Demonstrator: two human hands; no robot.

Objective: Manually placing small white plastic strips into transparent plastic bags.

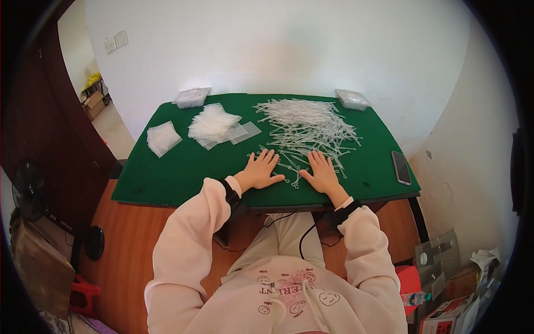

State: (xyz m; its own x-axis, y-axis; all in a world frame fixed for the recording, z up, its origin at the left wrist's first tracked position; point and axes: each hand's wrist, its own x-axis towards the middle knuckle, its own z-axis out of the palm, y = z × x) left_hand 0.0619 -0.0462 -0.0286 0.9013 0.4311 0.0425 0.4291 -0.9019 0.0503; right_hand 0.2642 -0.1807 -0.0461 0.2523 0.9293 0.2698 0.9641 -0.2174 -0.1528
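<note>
Both my hands lie flat near the front edge of a green-covered table [183, 181]. My left hand [260, 170] has its fingers spread, with a few thin clear plastic sticks under and beside it. My right hand [321, 173] is spread too, its fingertips at the near side of a large heap of clear plastic sticks with small looped ends [308, 122]. Several loose sticks [295, 175] lie between my thumbs. Neither hand grips anything. Beyond my left hand are a fanned pile of clear plastic bags [214, 123] and a smaller bag stack [163, 138].
Clear packs stand at the back left [192, 97] and back right [352, 99] corners. A phone [401, 167] lies at the right edge. A white wall rises behind the table. On the floor are a fan [29, 189], a red stool [84, 295], and a bottle [416, 298] by boxes.
</note>
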